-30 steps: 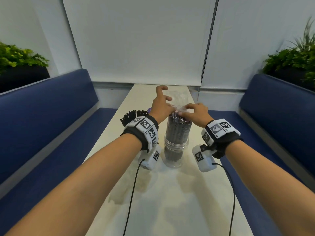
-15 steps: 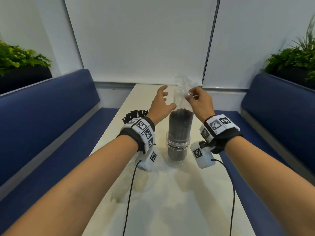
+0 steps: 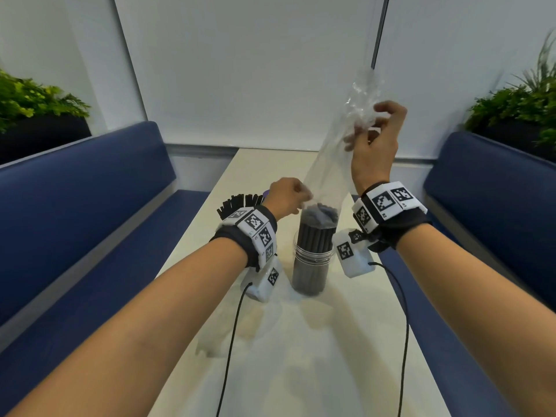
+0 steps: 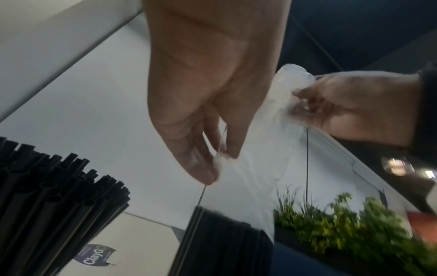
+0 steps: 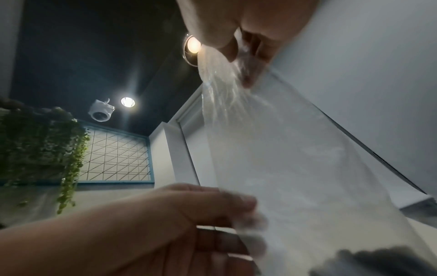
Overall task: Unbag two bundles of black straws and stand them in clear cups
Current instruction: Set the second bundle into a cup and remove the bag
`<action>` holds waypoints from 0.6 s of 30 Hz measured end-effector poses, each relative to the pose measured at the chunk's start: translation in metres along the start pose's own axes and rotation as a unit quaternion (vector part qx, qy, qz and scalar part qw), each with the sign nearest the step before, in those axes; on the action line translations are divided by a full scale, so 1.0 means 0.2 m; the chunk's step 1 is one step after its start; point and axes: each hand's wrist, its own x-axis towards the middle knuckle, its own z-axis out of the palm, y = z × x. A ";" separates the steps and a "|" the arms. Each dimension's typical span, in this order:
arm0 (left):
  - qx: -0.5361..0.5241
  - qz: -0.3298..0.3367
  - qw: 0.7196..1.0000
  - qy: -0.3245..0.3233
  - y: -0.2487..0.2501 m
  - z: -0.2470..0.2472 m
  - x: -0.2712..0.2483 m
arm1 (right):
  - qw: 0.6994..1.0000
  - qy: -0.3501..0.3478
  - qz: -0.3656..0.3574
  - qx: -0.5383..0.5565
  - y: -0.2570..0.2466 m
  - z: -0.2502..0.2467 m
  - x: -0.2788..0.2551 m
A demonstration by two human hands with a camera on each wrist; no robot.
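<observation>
A bundle of black straws [image 3: 316, 233] stands upright in a clear cup [image 3: 311, 269] at the middle of the table. A clear plastic bag [image 3: 334, 158] stretches up from the straw tops. My right hand [image 3: 374, 136] grips the bag's upper end high above the cup. My left hand [image 3: 288, 197] pinches the bag's lower edge [image 4: 221, 160] beside the straw tops. A second bundle of black straws [image 3: 237, 203] fans out behind my left wrist; in the left wrist view that second bundle [image 4: 54, 188] is at lower left.
The pale table [image 3: 301, 341] runs between two blue benches, the left bench [image 3: 75, 206] and the right bench [image 3: 496, 200]. A crumpled clear bag [image 3: 228, 338] lies on the table near my left forearm. Green plants [image 3: 33, 97] sit behind both benches.
My right hand has risen high, drawing the clear bag up off the straws. My left hand went from open to pinching the bag's lower edge.
</observation>
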 end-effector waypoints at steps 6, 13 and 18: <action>-0.337 0.018 0.938 0.082 0.10 -0.13 -0.09 | 0.980 -0.167 -0.036 -0.105 0.01 -0.02 -0.11; -0.299 0.072 0.951 -0.021 0.01 -0.37 -0.40 | 0.939 -0.336 0.013 -0.073 -0.07 0.10 -0.39; -0.125 0.045 0.991 0.020 -0.31 -0.48 -0.58 | 0.871 -0.474 0.124 -0.028 0.05 0.23 -0.66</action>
